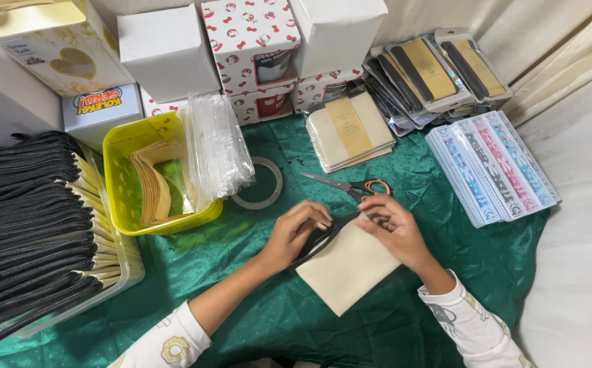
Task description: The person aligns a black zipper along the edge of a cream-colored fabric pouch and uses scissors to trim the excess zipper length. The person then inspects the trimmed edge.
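Note:
A cream fabric pouch (347, 269) with a black zipper along its upper left edge lies on the green cloth (255, 300). My left hand (298, 229) grips the pouch's zipper end, fingers curled over it. My right hand (392, 228) presses on the pouch's top right corner, fingertips on the zipper. Orange-handled scissors (350, 184) lie just beyond my right hand, blades pointing left.
A roll of clear tape (266, 199) sits left of the scissors. A yellow tub (120, 191) holds tan cards and clear bags (217, 146). Stacked black-zippered pouches (30, 225) fill the left. Boxes (248, 48), packed pouches (350, 129) and rulers (490, 167) line the back.

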